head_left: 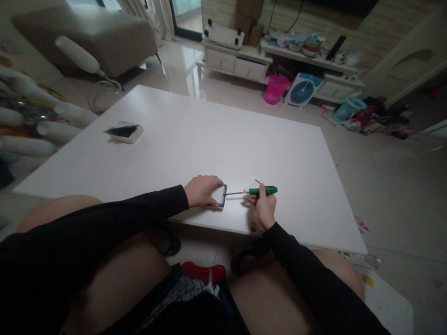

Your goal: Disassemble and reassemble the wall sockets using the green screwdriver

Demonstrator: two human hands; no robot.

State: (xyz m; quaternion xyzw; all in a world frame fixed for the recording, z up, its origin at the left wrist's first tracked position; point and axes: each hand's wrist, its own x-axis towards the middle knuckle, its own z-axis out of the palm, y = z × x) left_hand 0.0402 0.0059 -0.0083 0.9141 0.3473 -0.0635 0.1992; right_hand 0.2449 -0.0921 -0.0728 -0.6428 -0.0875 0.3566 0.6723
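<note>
Head cam: flat pc. (218,196) was held by half-curled L hand (202,190); screwdriver (254,191), gripped in curled R hand (267,209), was apparently being applied to pc. end; steady aim prob. needed next.

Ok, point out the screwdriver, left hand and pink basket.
Screwdriver (254,191), head view: front of green handle.
Left hand (201,190), head view: back of hand.
Pink basket (275,91), head view: side wall.

Green screwdriver handle (271,190), white table (195,135), black sleeves (303,265) (and one pink bin (275,89)).

Two hands (200,190), one screwdriver (254,191), one flat piece (219,195), one table (195,135), two baskets (272,96), perhaps six cylinders (79,56).
</note>
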